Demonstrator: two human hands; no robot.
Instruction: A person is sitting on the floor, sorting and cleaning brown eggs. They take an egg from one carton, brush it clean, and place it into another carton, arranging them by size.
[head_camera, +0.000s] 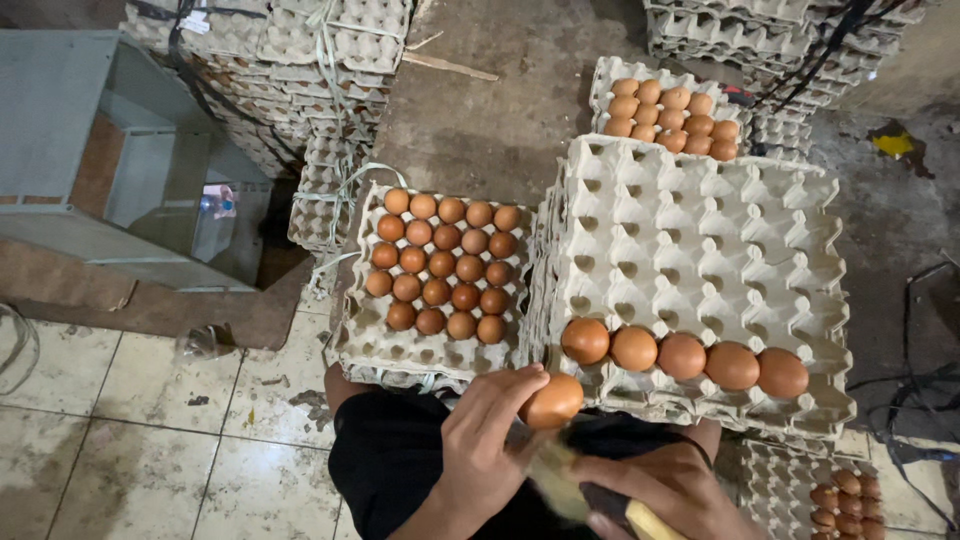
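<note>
Five brown eggs (683, 357) sit in the near row of the large grey moulded-pulp egg tray (700, 225) on top of the stack directly ahead; every other cup of that tray is unfilled, so, judged from this layout, the filling of it has only begun.

A sixth brown egg (552, 401) is held at the tray's near left corner. The left hand (485, 445) grasps it, fingers closed around its lower side. The right hand (665, 490) is clenched on a yellowish stick-like tool (570, 480), blurred; its kind cannot be told, but its end lies just below the held egg.

To the left, a second grey pulp tray (400, 345) carries a block of brown eggs, five rows of five; its outer cups along the near and left edges are bare. Beyond the main stack, a third tray (615, 75) is partly filled with paler brown eggs. At the lower right corner a lower tray (790, 480) shows a few darker eggs.

Packaging: tall stacks of empty grey trays (290, 45) stand at top left and top right, bound with pale plastic strapping and dark cord. A grey-blue metal shelf unit (100, 150) stands at far left. A yellow scrap (893, 143) lies on the concrete floor at upper right. No legible label or sign is visible.
</note>
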